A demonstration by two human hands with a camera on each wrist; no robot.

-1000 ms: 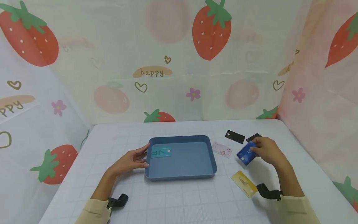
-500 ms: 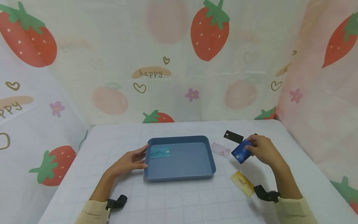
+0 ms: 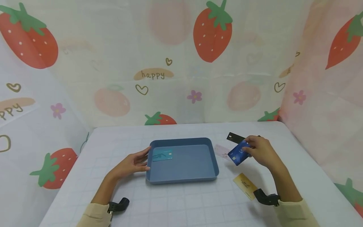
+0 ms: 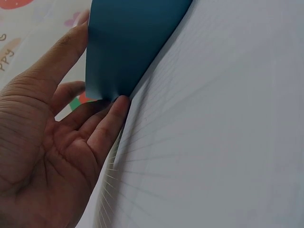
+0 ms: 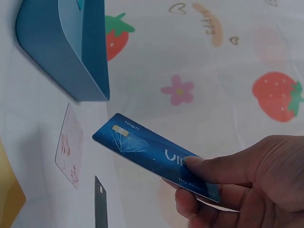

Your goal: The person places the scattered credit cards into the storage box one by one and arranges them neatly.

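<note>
A blue bank-style card (image 3: 239, 153) marked "VIP" is pinched between thumb and fingers of my right hand (image 3: 262, 152), above the table to the right of the tray. In the right wrist view the same card (image 5: 152, 154) shows its gold chip and a diamond drawing, thumb on its face. My left hand (image 3: 131, 162) touches the left end of a blue-grey tray (image 3: 184, 181), fingers spread along the outer wall. A teal VIP card (image 3: 162, 154) lies inside the tray near its left end. In the left wrist view, fingertips meet the tray's wall (image 4: 128, 42).
Right of the tray lie a pink floral card (image 3: 222, 150), a black card (image 3: 234, 137) partly covered by the held card and hand, and a gold card (image 3: 245, 186) nearer the front. Another dark card is mostly hidden behind the right hand. A strawberry-print curtain (image 3: 170, 41) closes off the back.
My right hand has moved left with the blue card, which now overlaps the pink card in the head view. The left hand and the tray stay in place.
</note>
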